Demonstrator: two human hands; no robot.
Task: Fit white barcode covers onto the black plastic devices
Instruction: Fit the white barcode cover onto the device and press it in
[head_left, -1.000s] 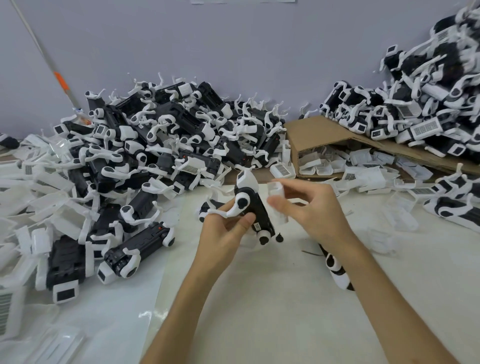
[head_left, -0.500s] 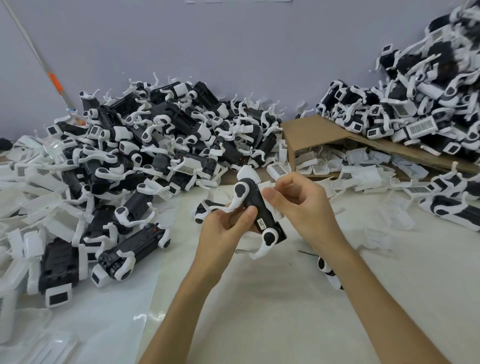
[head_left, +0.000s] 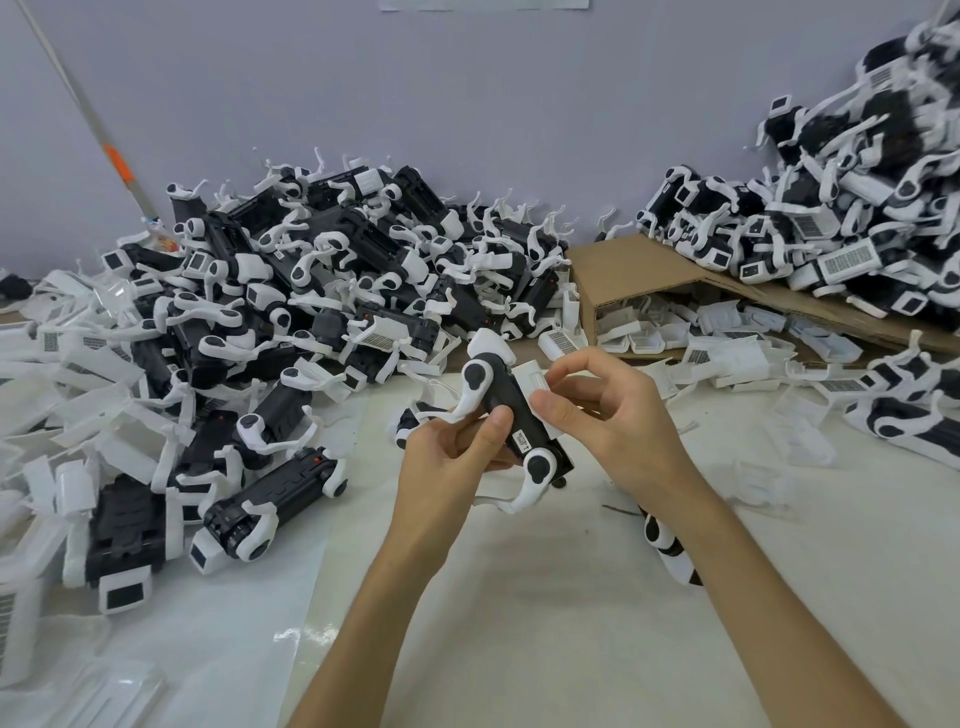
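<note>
My left hand (head_left: 449, 454) grips a black plastic device (head_left: 511, 410) with white curved arms, held tilted above the table. My right hand (head_left: 608, 415) pinches a white cover (head_left: 535, 387) against the device's right side. The cover's barcode face is turned away from me. A small white label with an arrow shows on the device's black body near my left thumb.
A big heap of black devices (head_left: 322, 291) fills the left and back. An open cardboard box (head_left: 639, 275) with white covers (head_left: 675, 327) lies behind my hands. Another device pile (head_left: 852, 218) rises at the right. One device (head_left: 670, 551) lies under my right forearm.
The device has been turned and tilted in my left hand. My right hand has brought the white cover down onto its side.
</note>
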